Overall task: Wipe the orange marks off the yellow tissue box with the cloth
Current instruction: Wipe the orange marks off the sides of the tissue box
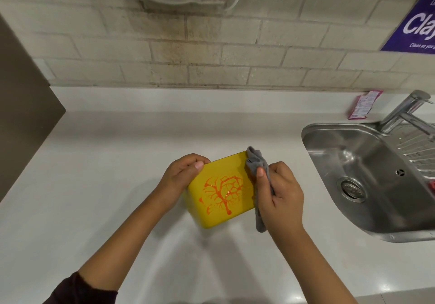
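Note:
A yellow tissue box (213,217) rests on the white counter (117,162), tilted with one broad face toward me. Branching orange marks (223,190) cover the middle of that face. My left hand (181,176) grips the box's left end, thumb on the top edge. My right hand (281,193) holds a grey cloth (255,162) pressed against the box's right edge, with the cloth's tail hanging below my palm. The cloth sits beside the orange marks, just right of them.
A steel sink (367,179) with a tap (404,110) and a wire rack (416,148) lies to the right. A pink packet (363,104) leans at the tiled wall. A dark panel (21,106) stands at the left.

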